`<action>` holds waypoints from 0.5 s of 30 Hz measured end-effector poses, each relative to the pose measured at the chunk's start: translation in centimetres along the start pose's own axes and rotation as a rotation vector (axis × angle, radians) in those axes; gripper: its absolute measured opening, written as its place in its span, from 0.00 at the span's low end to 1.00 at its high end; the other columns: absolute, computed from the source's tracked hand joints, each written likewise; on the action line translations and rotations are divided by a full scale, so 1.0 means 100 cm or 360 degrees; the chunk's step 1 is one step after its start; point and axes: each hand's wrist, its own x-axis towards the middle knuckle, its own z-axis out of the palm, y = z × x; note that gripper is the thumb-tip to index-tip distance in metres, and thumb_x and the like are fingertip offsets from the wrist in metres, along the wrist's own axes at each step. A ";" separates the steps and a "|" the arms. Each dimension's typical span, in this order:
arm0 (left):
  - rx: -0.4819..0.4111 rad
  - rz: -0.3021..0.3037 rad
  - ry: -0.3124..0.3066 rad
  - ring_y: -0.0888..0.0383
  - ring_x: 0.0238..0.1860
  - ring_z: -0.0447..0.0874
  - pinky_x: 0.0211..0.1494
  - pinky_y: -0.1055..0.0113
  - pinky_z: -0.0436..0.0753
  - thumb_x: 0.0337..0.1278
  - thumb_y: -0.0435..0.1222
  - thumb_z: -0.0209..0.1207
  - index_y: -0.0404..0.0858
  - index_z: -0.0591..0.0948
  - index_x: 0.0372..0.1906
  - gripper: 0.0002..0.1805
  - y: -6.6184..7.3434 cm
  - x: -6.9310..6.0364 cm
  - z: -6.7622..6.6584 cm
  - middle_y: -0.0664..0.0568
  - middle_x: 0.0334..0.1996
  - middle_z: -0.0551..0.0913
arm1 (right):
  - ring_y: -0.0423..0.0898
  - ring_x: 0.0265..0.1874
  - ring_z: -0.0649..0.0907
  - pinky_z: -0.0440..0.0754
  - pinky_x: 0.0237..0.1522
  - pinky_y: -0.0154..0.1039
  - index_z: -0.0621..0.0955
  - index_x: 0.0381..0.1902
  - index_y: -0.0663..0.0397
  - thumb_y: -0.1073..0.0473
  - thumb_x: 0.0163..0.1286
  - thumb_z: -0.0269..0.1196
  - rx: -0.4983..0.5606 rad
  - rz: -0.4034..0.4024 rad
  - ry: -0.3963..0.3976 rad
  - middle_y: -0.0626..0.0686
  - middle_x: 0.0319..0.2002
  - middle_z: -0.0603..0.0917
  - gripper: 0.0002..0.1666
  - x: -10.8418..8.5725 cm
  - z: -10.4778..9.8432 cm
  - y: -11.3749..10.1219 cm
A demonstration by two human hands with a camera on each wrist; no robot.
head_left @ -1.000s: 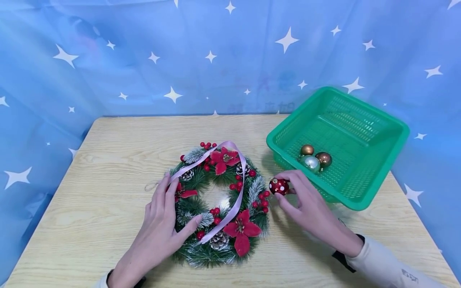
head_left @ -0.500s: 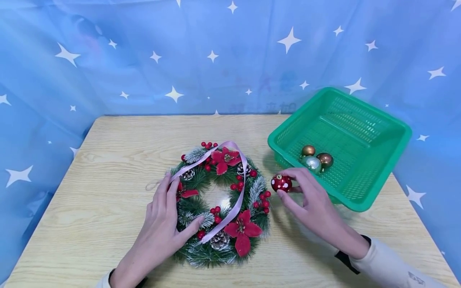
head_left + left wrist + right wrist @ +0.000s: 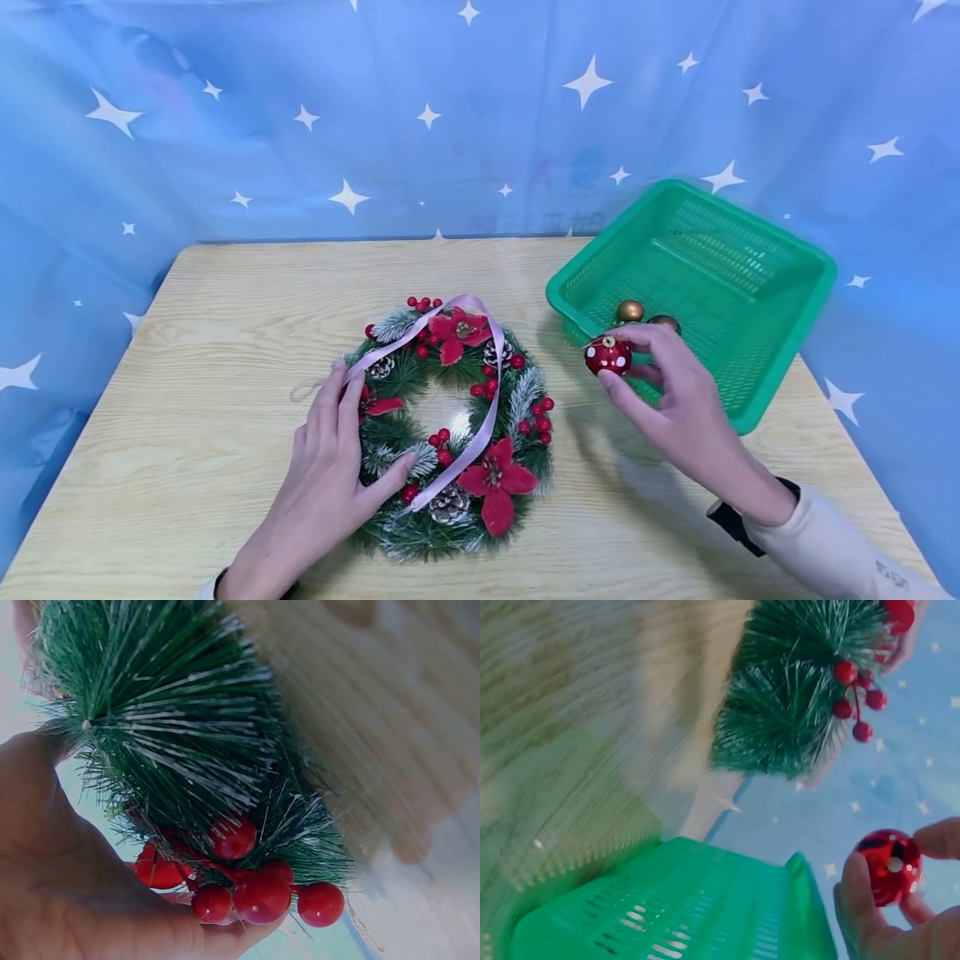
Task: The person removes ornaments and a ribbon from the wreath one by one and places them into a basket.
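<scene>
In the head view my left hand (image 3: 326,467) rests on the left side of a green Christmas wreath (image 3: 397,533), thumb spread from fairly straight fingers. The wreath carries red flowers, pine cones and berries, with a pale purple ribbon (image 3: 486,429) across it. The left wrist view shows red berries (image 3: 261,896) beside this hand. My right hand (image 3: 686,417) pinches a red Christmas bauble (image 3: 607,357) with white dots between thumb and fingers. It is held up by the near left rim of the green basket (image 3: 787,333). A thin loop sticks out from the bauble's cap.
Inside the basket lie a gold bauble (image 3: 631,311) and a brown bauble (image 3: 666,322), the latter partly behind my right hand. Both basket and wreath are on a wooden table (image 3: 247,333). A blue curtain (image 3: 262,133) with white stars stands behind it.
My right hand has lifted the red bauble up and to the right, now covering the silver bauble in the basket. My left hand stays on the wreath. The head view has shifted slightly.
</scene>
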 end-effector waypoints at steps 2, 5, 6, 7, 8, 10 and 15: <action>0.0006 0.0008 0.0008 0.32 0.84 0.48 0.70 0.22 0.60 0.66 0.61 0.70 0.36 0.49 0.89 0.63 0.000 0.000 0.000 0.38 0.88 0.42 | 0.40 0.54 0.85 0.84 0.51 0.28 0.81 0.66 0.61 0.80 0.64 0.75 0.0012 0.0050 0.0009 0.51 0.57 0.83 0.34 0.002 -0.004 0.003; 0.0016 0.0019 0.0016 0.32 0.84 0.48 0.70 0.22 0.61 0.65 0.61 0.71 0.35 0.50 0.89 0.62 0.000 0.000 -0.001 0.38 0.88 0.43 | 0.39 0.54 0.84 0.83 0.52 0.26 0.80 0.67 0.61 0.77 0.68 0.73 0.0032 0.0156 0.0035 0.51 0.58 0.83 0.30 0.004 -0.010 0.009; 0.0021 0.0022 0.0017 0.32 0.83 0.48 0.69 0.22 0.61 0.65 0.61 0.71 0.35 0.50 0.89 0.62 0.000 0.000 -0.001 0.37 0.88 0.43 | 0.39 0.54 0.84 0.83 0.52 0.26 0.80 0.67 0.61 0.76 0.70 0.72 0.0031 0.0193 0.0046 0.51 0.59 0.83 0.29 0.005 -0.013 0.011; 0.0026 0.0025 0.0017 0.32 0.83 0.48 0.69 0.22 0.61 0.65 0.61 0.71 0.35 0.50 0.89 0.62 0.000 0.000 -0.001 0.37 0.88 0.43 | 0.39 0.54 0.84 0.82 0.53 0.25 0.80 0.67 0.61 0.75 0.71 0.72 0.0029 0.0232 0.0057 0.51 0.59 0.83 0.29 0.005 -0.016 0.013; 0.0030 0.0029 0.0018 0.32 0.83 0.48 0.69 0.22 0.61 0.65 0.61 0.71 0.34 0.51 0.89 0.62 0.000 0.000 -0.001 0.37 0.88 0.43 | 0.39 0.54 0.84 0.81 0.53 0.24 0.80 0.68 0.61 0.73 0.72 0.71 0.0024 0.0269 0.0065 0.51 0.60 0.82 0.28 0.006 -0.019 0.015; 0.0032 0.0034 0.0018 0.31 0.83 0.49 0.70 0.22 0.61 0.65 0.61 0.71 0.34 0.51 0.88 0.62 0.000 0.000 -0.001 0.37 0.88 0.43 | 0.38 0.54 0.83 0.80 0.54 0.23 0.80 0.68 0.60 0.71 0.74 0.70 0.0004 0.0332 0.0071 0.51 0.60 0.82 0.27 0.006 -0.025 0.020; 0.0034 0.0037 0.0019 0.31 0.83 0.49 0.69 0.22 0.61 0.64 0.61 0.71 0.34 0.51 0.89 0.63 -0.001 0.000 0.000 0.37 0.88 0.43 | 0.34 0.56 0.81 0.78 0.53 0.20 0.78 0.70 0.61 0.67 0.79 0.68 -0.0060 0.0440 0.0011 0.54 0.63 0.80 0.25 0.006 -0.038 0.037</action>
